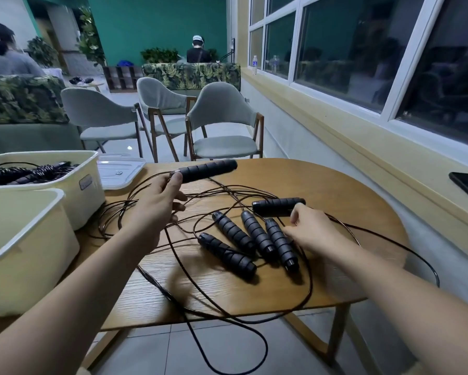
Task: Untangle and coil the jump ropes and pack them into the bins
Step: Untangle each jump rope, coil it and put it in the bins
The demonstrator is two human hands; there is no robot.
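Well left of the row of four handles (250, 240) lying mid-desk (335, 185), two cream bins stand at the edge. The near bin (24, 239) shows no rope inside. The far bin (88, 171) behind it already holds dark handles and cords, so packing looks partly done. A pale lid (119, 171) lies just beyond the far bin. Up and left of the row, the left hand (157, 207) pinches the cord end of a raised handle (208, 169). It is held clear of the wood, probably to draw its cord out of the tangle (227, 197) that loops around the row. Just behind the row's right end lies a lone handle (279, 205). The right hand (318, 232) curls at its tip, but I cannot tell whether it grips the handle, a cord or nothing. Right of the row, one cord (389, 239) trails off the desk.
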